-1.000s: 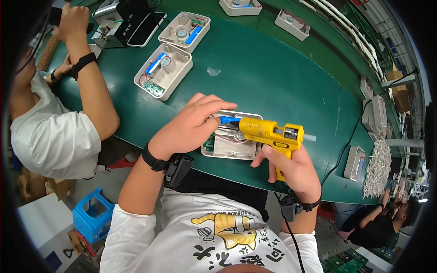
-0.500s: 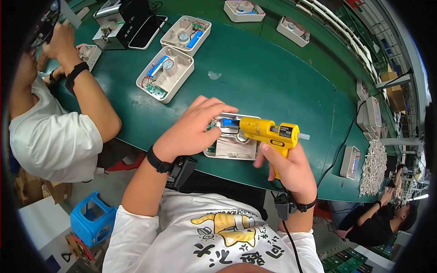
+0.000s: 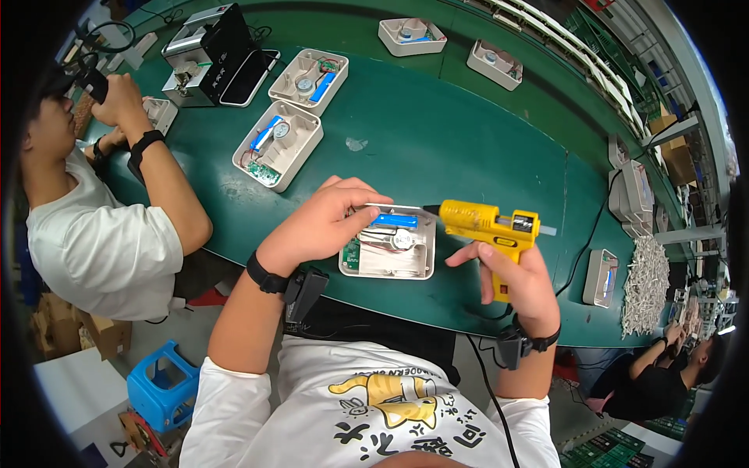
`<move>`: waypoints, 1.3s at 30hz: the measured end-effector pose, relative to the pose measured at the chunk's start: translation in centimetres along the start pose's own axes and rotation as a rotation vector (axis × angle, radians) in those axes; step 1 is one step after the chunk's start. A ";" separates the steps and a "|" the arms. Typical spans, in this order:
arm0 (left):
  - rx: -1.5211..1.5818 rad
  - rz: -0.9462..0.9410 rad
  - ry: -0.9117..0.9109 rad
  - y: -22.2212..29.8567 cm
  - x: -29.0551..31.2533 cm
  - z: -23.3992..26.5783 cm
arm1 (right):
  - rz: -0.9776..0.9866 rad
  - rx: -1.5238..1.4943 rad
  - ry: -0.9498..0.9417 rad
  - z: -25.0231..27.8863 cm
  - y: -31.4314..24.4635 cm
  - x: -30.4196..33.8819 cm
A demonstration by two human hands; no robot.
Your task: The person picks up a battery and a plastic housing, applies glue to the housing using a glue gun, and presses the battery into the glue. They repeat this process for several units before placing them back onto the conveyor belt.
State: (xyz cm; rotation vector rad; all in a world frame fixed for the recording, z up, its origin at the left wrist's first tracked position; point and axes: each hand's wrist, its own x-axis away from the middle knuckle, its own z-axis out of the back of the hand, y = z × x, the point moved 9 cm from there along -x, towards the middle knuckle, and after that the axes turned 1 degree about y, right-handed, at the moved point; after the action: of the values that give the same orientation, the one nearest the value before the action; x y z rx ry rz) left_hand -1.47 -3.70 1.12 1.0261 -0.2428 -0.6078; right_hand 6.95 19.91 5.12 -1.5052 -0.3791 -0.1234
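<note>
In front of me a white plastic housing [image 3: 406, 267] lies open side up on the green table. Inside it are a blue cylindrical battery [image 3: 396, 221] along the far wall, a round silver part [image 3: 402, 239], wires, and a green circuit board [image 3: 350, 254] at the left. My left hand [image 3: 321, 220] grips the housing's far left corner, thumb over the rim by the battery's end. A yellow hot glue gun [image 3: 485, 226] is in my right hand [image 3: 521, 285], a clear glue stick protruding from its back. Its dark nozzle points left, just beyond the housing's far right corner, apart from it.
Two similar housings [image 3: 278, 148] stand at the far left, beside a black machine [image 3: 204, 58]. More housings [image 3: 413, 37] sit farther back. At the right are another housing [image 3: 600, 278] and a pile of small pale pieces [image 3: 646, 285]. A co-worker [image 3: 109, 226] works at my left.
The glue gun has moved right, its nozzle leaving the battery and the inside of the housing. My left hand still holds the same corner. The whole view has shifted slightly.
</note>
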 end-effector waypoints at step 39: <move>-0.248 -0.299 0.618 6.0 -34.7 -11.3 | 0.556 -1.008 0.394 16.8 3.6 -2.0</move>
State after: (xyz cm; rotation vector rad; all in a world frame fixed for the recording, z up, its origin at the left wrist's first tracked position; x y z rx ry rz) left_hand -22.27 26.79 3.59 0.9672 0.5247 -0.5429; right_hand 3.40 36.43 1.45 -2.4539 0.5159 -0.1759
